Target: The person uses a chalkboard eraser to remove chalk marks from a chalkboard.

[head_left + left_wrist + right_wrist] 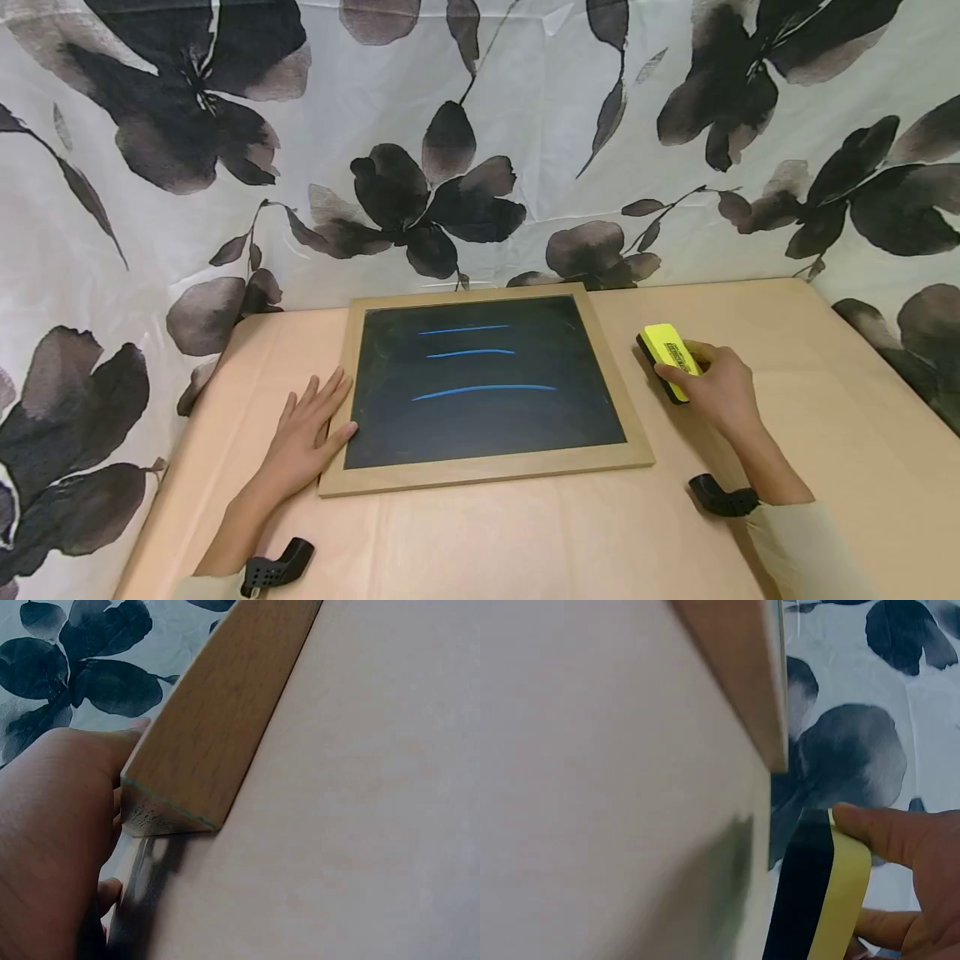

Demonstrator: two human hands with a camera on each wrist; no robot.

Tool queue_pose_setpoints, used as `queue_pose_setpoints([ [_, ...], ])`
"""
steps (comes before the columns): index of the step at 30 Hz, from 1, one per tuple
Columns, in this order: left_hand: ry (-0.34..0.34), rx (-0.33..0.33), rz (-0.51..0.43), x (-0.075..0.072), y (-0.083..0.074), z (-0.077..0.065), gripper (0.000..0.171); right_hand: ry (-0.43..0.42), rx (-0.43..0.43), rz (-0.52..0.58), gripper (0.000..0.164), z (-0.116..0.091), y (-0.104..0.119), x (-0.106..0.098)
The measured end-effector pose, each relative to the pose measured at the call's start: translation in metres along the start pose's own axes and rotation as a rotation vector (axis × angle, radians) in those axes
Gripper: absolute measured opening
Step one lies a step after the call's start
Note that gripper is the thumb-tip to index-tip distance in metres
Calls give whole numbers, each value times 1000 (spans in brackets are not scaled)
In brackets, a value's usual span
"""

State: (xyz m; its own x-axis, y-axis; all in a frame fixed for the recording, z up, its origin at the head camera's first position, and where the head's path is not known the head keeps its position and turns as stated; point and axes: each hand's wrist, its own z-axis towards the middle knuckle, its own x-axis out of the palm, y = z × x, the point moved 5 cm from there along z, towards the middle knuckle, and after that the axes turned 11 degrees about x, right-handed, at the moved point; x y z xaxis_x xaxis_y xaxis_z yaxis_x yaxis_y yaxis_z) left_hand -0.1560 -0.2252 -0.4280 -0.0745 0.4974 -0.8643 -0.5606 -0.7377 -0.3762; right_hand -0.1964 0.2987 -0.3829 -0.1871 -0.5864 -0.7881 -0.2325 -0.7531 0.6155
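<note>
A wood-framed chalkboard (pixel 480 425) lies on the table in the head view, with three blue lines (pixel 483 388) drawn across its dark surface. My left hand (pixel 303 442) rests at the board's left side, fingers spread and fairly straight, thumb on the frame. In the left wrist view the left hand (pixel 52 832) is against the wooden frame (pixel 217 712). To the right of the board, my right hand (pixel 723 392) pinches a yellow and black board eraser (pixel 670 350) between thumb and fingers. The right wrist view shows the eraser (pixel 840 892) with its black side facing the table, the right hand (pixel 922 862) gripping its yellow part.
The light wooden table (pixel 465 542) extends around the board. Behind it hangs a white curtain (pixel 540 167) with dark flowers, meeting the table's back edge. Black wrist cameras sit on both wrists, the left one (pixel 277 568) near the table's front.
</note>
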Motion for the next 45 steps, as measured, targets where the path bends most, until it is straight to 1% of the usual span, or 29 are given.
queue_pose_setpoints([
  [5, 2, -7, 1, 0, 1, -2, 64, 55, -140, -29, 62, 5, 32, 6],
  [8, 2, -10, 8, 0, 1, -1, 65, 83, -194, -31, 59, 7, 50, 14],
  [13, 5, -11, 19, 1, 1, -1, 65, 120, -235, -45, 58, 13, 74, 31],
  [17, 5, -13, 26, -1, 2, 0, 65, 151, -258, -60, 58, 20, 87, 44],
  [23, 7, -18, 11, -1, 4, 2, 65, 176, -271, -74, 59, 28, 100, 59],
  [32, 9, -25, -4, 1, 2, 0, 66, 212, -267, -100, 62, 32, 116, 80],
  [38, -5, -22, 1, -1, 1, 1, 65, 209, -256, -114, 63, 39, 120, 87],
  [45, -14, -24, -14, -1, 2, 0, 65, 235, -275, -73, 60, 44, 121, 93],
])
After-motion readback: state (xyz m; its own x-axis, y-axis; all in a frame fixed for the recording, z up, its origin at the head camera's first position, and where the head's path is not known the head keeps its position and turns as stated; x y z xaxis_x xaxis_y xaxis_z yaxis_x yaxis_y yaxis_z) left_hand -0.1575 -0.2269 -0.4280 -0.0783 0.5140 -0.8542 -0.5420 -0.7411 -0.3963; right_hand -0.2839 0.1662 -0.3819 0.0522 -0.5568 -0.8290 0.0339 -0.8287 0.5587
